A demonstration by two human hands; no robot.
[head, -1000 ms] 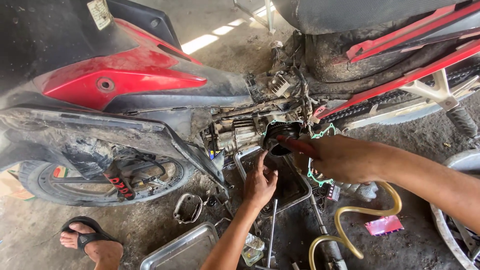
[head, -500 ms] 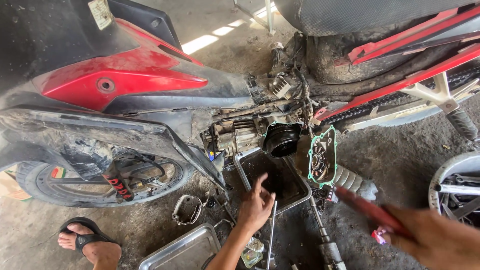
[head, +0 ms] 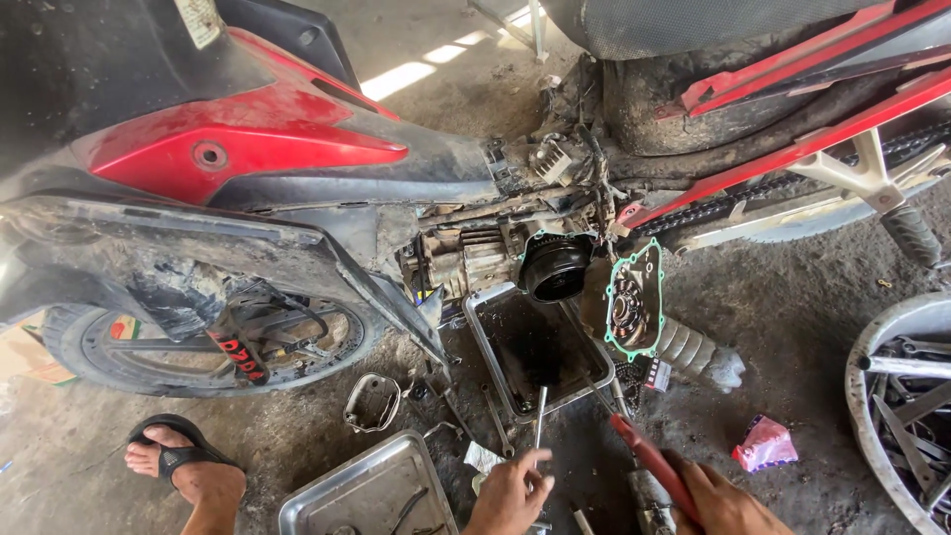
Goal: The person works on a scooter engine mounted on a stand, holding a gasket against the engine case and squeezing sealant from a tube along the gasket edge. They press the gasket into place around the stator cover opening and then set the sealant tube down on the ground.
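A red and black motorcycle [head: 248, 159] stands with its engine [head: 475, 260] laid bare and a black round rotor [head: 555, 266] showing. An engine cover with a green gasket [head: 634, 302] hangs beside it. Low in the view, my left hand [head: 510, 492] grips a thin metal rod-like tool [head: 540, 416] that points up over a black oil drain tray [head: 540, 347]. My right hand [head: 718, 500] holds a red-handled screwdriver [head: 649, 464], its shaft aimed up toward the tray.
A metal parts tray [head: 367, 490] lies at the bottom left beside a small chrome cover [head: 371, 401]. My foot in a black sandal [head: 183, 466] rests near the front wheel [head: 208, 342]. A pink wrapper [head: 765, 443] and a wheel rim [head: 897, 396] lie at the right.
Both hands have drawn back from the engine toward the bottom of the view. The right hand left the rotor area with the red-handled screwdriver; the left hand dropped from the tray and now grips the metal rod.
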